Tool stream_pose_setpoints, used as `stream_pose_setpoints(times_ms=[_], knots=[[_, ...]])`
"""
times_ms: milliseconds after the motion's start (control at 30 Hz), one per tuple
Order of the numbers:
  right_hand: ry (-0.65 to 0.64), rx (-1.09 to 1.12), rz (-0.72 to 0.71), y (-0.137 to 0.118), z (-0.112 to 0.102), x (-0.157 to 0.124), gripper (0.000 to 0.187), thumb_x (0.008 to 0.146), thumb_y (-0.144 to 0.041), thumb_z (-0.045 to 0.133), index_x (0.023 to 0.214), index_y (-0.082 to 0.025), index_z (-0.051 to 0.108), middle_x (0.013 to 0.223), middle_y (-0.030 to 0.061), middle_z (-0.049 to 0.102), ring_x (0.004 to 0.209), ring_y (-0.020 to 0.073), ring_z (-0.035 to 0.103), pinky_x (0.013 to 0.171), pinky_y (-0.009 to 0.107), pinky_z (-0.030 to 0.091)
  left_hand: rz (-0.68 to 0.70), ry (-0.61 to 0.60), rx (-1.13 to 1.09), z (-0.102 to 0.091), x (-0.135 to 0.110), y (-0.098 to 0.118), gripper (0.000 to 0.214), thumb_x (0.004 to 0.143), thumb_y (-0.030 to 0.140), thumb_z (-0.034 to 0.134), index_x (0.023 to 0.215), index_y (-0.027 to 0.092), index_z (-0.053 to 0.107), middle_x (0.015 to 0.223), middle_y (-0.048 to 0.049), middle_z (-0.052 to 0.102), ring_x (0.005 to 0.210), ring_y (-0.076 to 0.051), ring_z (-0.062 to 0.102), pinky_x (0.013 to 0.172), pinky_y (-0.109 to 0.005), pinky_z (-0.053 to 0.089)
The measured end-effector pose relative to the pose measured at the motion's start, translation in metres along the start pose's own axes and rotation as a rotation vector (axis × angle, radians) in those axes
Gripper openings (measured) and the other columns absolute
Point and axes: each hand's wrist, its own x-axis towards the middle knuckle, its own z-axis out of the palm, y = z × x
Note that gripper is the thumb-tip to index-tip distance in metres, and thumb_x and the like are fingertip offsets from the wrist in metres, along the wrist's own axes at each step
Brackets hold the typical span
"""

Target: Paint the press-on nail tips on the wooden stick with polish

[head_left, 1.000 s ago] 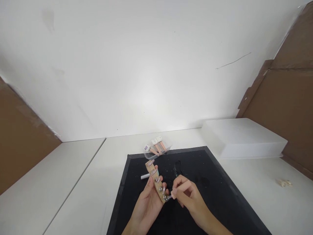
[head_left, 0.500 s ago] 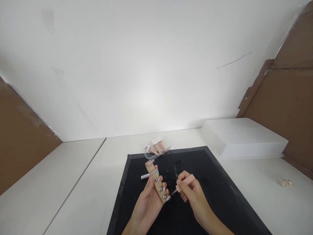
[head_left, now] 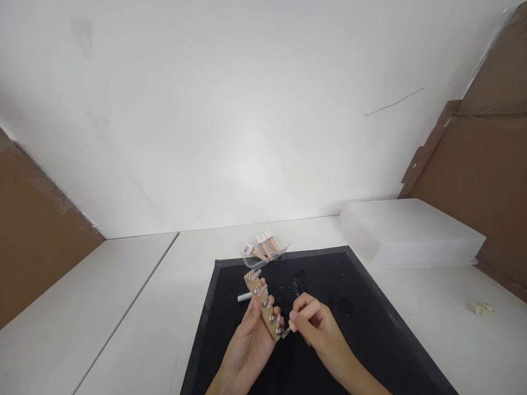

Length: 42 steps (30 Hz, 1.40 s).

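My left hand (head_left: 249, 348) is closed around a narrow wooden nail stand (head_left: 263, 305), held tilted above the black mat. Several round metal studs run along the stand, with pale pinkish false nails (head_left: 262, 289) fixed on them and sticking out to the right. In my right hand (head_left: 325, 332) a nail polish brush (head_left: 293, 327) is pinched by its peach-coloured cap handle. Its tip is at the lowest false nail, on the stand's near end; whether it touches cannot be made out. My right fingers hide much of the handle.
A black mat (head_left: 329, 274) lies on the white table. At its far edge a clear tray (head_left: 247, 261) holds several nail polish bottles (head_left: 262, 240). A white cylindrical piece (head_left: 244, 297) lies left of the stand. A translucent box (head_left: 415, 230) and small cream pieces (head_left: 481, 309) are on the right.
My right hand has moved slightly left and toward the stand, bringing the brush over the lowest false nail. The brush handle is now more covered by my fingers. The stand has barely shifted.
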Motion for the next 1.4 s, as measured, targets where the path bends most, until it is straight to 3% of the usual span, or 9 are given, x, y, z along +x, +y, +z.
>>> stream_pose_setpoints(times_ms=[367,500,667,800,1100,1400], knots=[[0.187,-0.009,0.021,0.009,-0.004,0.003,0.032,0.074,-0.041,0.061,0.057,-0.019,0.046,0.058,-0.0047,0.042,0.042,0.0078,0.030,0.040,0.022,0.025,-0.015,0.001,-0.015,-0.003,-0.001,0.000,0.046,0.078,0.023,0.058,0.122,0.033,0.047,0.086,0.0008,0.064,0.077,-0.013,0.059,0.082,-0.032,0.042],[0.106,-0.017,-0.059,0.002,-0.003,-0.001,0.034,0.075,-0.034,0.060,0.049,-0.018,0.045,0.066,-0.0017,0.046,0.046,0.0078,0.035,0.043,0.022,0.029,-0.024,0.023,-0.020,-0.002,-0.001,0.001,0.047,0.079,0.024,0.057,0.123,0.034,0.044,0.085,0.0010,0.064,0.077,-0.013,0.060,0.081,-0.033,0.043],[-0.028,-0.088,-0.159,-0.005,-0.003,-0.006,0.028,0.078,-0.025,0.056,0.051,-0.017,0.054,0.066,0.0004,0.050,0.055,0.0113,0.045,0.050,0.023,0.035,-0.021,0.049,-0.019,0.001,0.000,0.003,0.051,0.079,0.024,0.056,0.126,0.036,0.040,0.084,0.0012,0.063,0.077,-0.014,0.061,0.080,-0.033,0.043],[-0.011,-0.120,-0.201,-0.002,-0.002,-0.006,0.027,0.077,-0.022,0.055,0.050,-0.017,0.052,0.065,0.0007,0.051,0.058,0.0129,0.048,0.053,0.024,0.037,-0.028,0.043,-0.024,0.000,0.001,0.002,0.049,0.081,0.025,0.054,0.127,0.037,0.039,0.086,0.0009,0.063,0.078,-0.014,0.060,0.081,-0.034,0.044],[0.141,-0.143,-0.167,-0.003,-0.004,-0.003,0.028,0.074,-0.016,0.050,0.046,-0.018,0.043,0.062,-0.0002,0.047,0.050,0.0106,0.040,0.044,0.023,0.029,-0.040,0.017,-0.064,0.000,-0.001,0.004,0.045,0.081,0.026,0.054,0.123,0.037,0.044,0.086,0.0010,0.063,0.077,-0.013,0.060,0.082,-0.033,0.044],[0.152,-0.116,-0.184,0.001,-0.004,-0.004,0.031,0.077,-0.020,0.051,0.047,-0.017,0.043,0.065,0.0006,0.048,0.050,0.0102,0.040,0.043,0.023,0.029,0.042,-0.046,-0.107,-0.001,-0.001,0.024,0.038,0.085,0.027,0.046,0.121,0.039,0.048,0.088,0.0004,0.062,0.081,-0.013,0.058,0.083,-0.033,0.045]])
